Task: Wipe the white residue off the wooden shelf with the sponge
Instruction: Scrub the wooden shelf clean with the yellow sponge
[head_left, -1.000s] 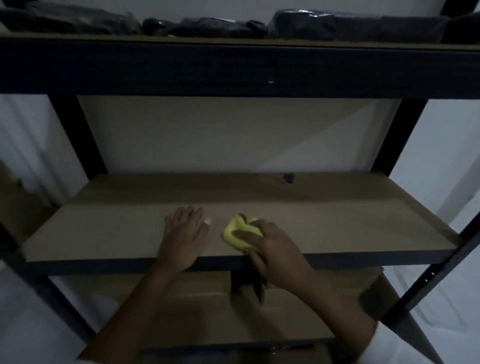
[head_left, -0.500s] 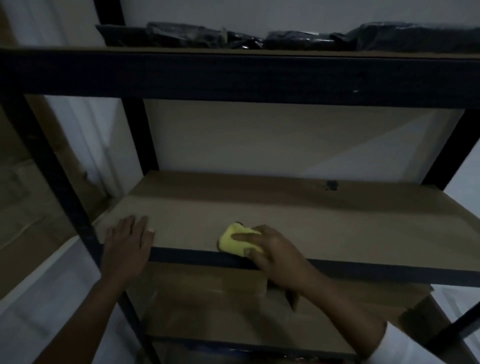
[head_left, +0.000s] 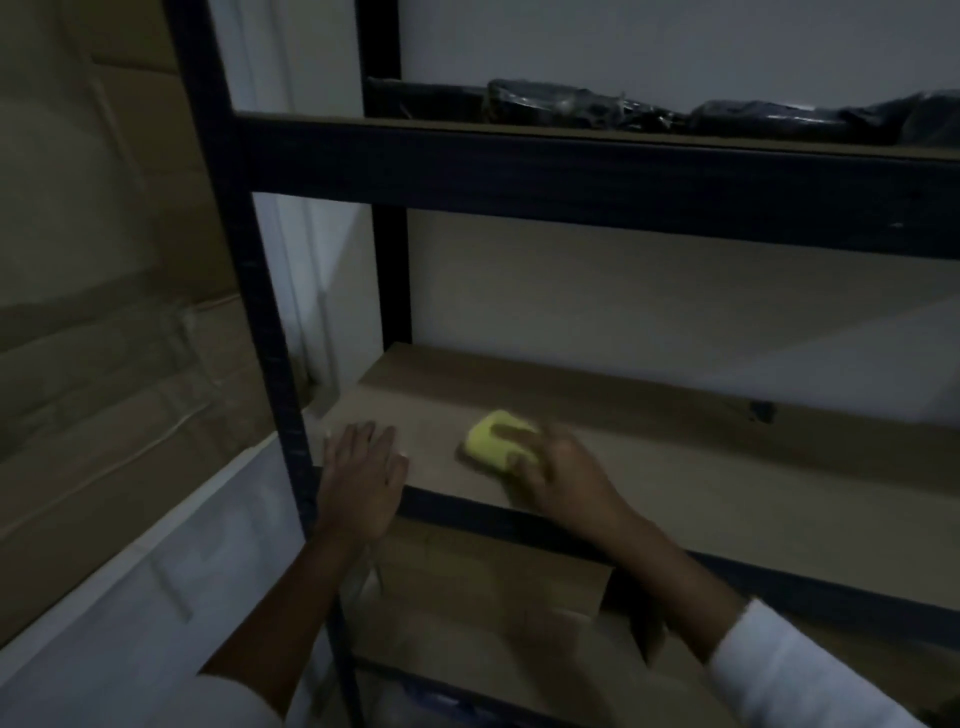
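Observation:
The wooden shelf is a brown board in a dark metal rack, seen in dim light. A yellow sponge lies pressed on the board's left part, near the front edge. My right hand grips the sponge from the right, fingers over its top. My left hand lies flat and open on the shelf's front left corner, palm down, a short way left of the sponge. No white residue can be made out in this light.
A dark upright post stands just left of my left hand. Black wrapped bundles lie on the shelf above. A cardboard box sits on the lower shelf. Large cardboard sheets lean at the left. A small dark mark lies towards the board's back.
The view has swung left. My right hand has slid the sponge left and a little back from the front edge. My left hand has moved to the shelf's left corner.

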